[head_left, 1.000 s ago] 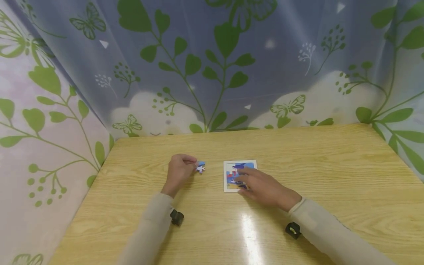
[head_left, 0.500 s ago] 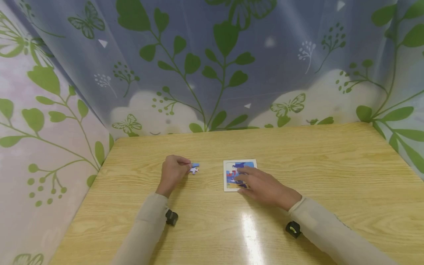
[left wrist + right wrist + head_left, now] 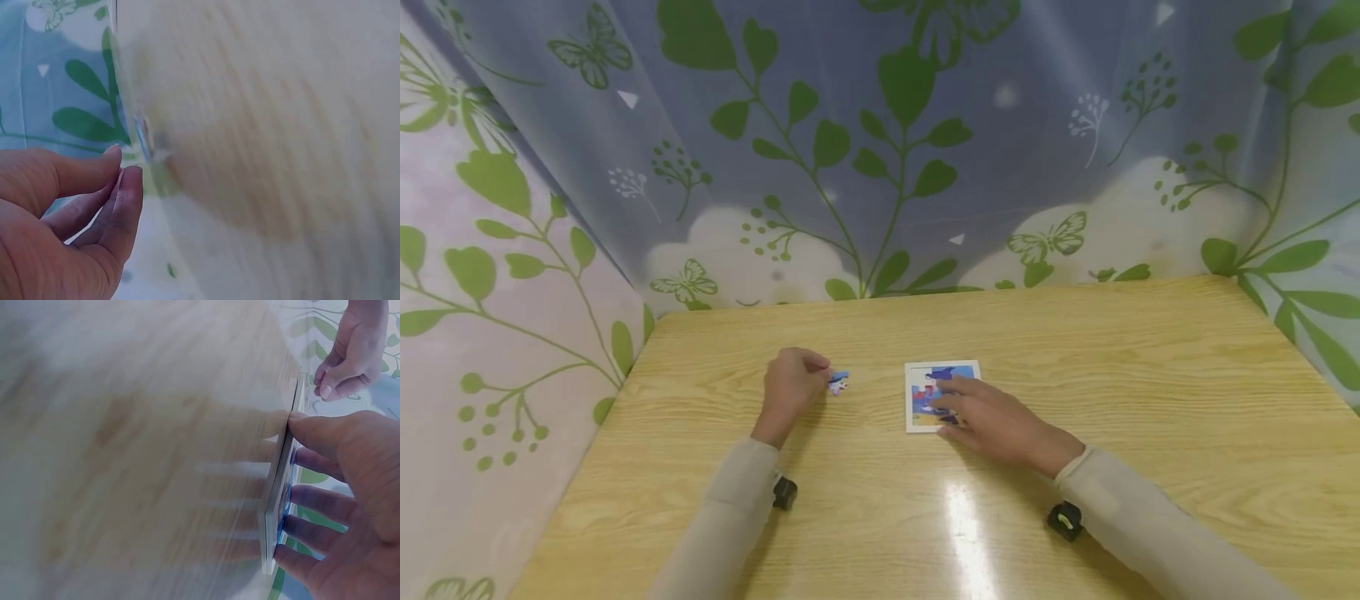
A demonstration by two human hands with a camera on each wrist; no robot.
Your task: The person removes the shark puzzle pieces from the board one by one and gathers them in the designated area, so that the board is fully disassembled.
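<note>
A small square puzzle with a white frame [image 3: 910, 417] lies on the wooden table, its picture blue, red and yellow. Over its right part spreads my right hand [image 3: 1000, 421]. In the right wrist view the fingers of that hand [image 3: 356, 506] reach down onto the puzzle board [image 3: 270, 531], with the thumb at one edge. To the left of the frame, my left hand [image 3: 793, 392] pinches at a small blue and white puzzle piece [image 3: 838, 383]. The left wrist view shows the thumb and fingertips nearly together, with the blurred piece [image 3: 144, 137] just beyond them.
The wooden table [image 3: 1112, 358] stretches well to the right of the hands and ends at a blue curtain [image 3: 1015, 167] with leaves and butterflies. Another patterned cloth [image 3: 535, 350] borders the left side. Light glares on the tabletop in front of the puzzle.
My left hand has drawn a little to the left, and the puzzle piece has shifted left along with it and tilted. The right hand stays on the puzzle.
</note>
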